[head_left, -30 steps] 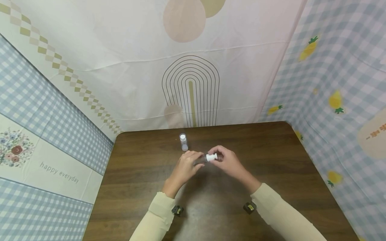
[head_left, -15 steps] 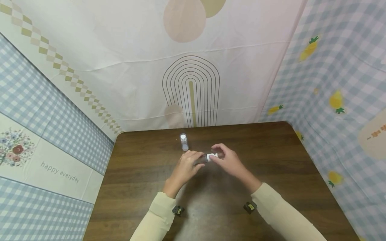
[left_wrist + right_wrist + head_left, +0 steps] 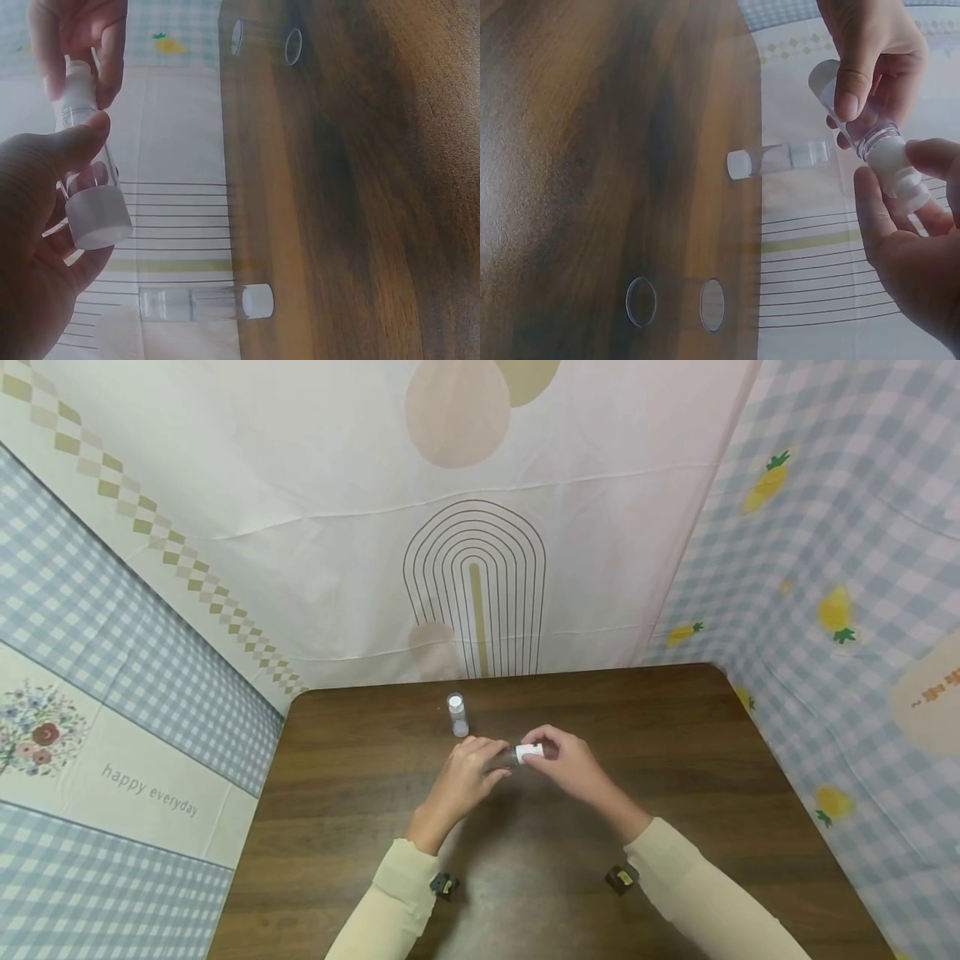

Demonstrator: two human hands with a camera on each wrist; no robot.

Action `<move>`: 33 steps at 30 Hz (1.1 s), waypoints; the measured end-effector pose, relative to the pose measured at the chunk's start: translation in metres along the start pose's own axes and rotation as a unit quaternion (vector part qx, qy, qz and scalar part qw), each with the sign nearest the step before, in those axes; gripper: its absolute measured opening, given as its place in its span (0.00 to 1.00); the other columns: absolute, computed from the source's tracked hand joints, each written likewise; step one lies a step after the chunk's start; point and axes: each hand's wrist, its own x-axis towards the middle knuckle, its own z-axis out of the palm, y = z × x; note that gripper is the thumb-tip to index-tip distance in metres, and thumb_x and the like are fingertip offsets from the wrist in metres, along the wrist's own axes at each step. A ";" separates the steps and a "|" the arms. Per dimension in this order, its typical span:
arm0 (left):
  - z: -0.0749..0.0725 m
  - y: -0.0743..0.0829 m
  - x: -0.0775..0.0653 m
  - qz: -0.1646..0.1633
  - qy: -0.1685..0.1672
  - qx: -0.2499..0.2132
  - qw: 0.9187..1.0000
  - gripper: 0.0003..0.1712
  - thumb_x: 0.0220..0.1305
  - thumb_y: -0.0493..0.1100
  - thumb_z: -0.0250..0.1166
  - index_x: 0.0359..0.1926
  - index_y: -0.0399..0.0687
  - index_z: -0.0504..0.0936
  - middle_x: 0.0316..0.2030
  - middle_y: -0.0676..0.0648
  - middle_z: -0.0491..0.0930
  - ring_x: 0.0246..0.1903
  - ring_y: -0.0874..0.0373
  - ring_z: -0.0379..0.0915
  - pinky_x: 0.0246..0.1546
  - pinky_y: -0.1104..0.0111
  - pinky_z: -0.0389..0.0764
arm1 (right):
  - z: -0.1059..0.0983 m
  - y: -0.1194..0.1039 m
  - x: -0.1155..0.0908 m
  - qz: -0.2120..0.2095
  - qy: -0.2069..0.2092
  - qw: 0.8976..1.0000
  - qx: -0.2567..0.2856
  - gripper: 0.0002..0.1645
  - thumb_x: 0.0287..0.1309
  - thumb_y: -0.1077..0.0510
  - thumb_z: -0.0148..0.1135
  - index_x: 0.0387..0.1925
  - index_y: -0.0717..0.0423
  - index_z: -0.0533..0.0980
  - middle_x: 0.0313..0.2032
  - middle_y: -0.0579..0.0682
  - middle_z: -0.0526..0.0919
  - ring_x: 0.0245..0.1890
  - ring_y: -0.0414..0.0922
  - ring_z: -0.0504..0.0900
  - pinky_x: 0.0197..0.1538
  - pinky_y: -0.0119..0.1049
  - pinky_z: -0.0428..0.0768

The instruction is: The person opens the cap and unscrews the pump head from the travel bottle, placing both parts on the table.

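Observation:
In the head view my left hand (image 3: 463,777) grips a clear pump bottle tilted above the table. Its white base (image 3: 97,217) points towards the left wrist camera, and the thumb lies along the clear barrel. My right hand (image 3: 566,764) holds the white pump head (image 3: 889,161) at the other end between thumb and fingers. The pump head meets the bottle's neck; whether it is fully tight I cannot tell. Beyond the left hand stands a second clear bottle (image 3: 457,716) with a white base, upright on the table and touched by neither hand.
A clear cylindrical cap (image 3: 712,304) stands on the table in both wrist views; it cannot be made out in the head view. The brown wooden table (image 3: 337,827) ends at a cloth backdrop (image 3: 337,610), with checked cloth at both sides.
The right hand's fingers lifted away from the pump head half a second ago and have now come back round it. The left hand and the second bottle stay about where they were.

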 end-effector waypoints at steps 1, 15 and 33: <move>0.000 0.000 0.000 0.000 0.000 0.001 1.000 0.22 0.51 0.41 0.82 0.47 0.43 0.87 0.40 0.48 0.89 0.40 0.52 0.82 0.44 0.59 0.83 | 0.000 0.000 0.000 -0.006 -0.001 1.000 0.002 0.12 0.61 0.62 0.72 0.46 0.56 0.81 0.45 0.56 0.87 0.45 0.48 0.86 0.46 0.32 0.86; 0.001 0.002 0.002 -0.009 -0.006 -0.018 1.000 0.22 0.51 0.41 0.82 0.48 0.42 0.87 0.41 0.47 0.89 0.41 0.52 0.82 0.45 0.61 0.84 | -0.005 0.006 0.002 -0.052 -0.041 0.993 0.095 0.26 0.60 0.71 0.69 0.60 0.62 0.74 0.62 0.62 0.79 0.62 0.62 0.80 0.59 0.39 0.84; 0.002 0.004 0.002 -0.003 -0.001 -0.013 1.000 0.21 0.51 0.40 0.82 0.47 0.43 0.87 0.40 0.48 0.89 0.40 0.52 0.82 0.44 0.60 0.84 | -0.006 0.002 0.001 -0.010 -0.009 1.000 -0.016 0.10 0.63 0.61 0.71 0.46 0.56 0.82 0.45 0.54 0.87 0.44 0.46 0.86 0.46 0.36 0.87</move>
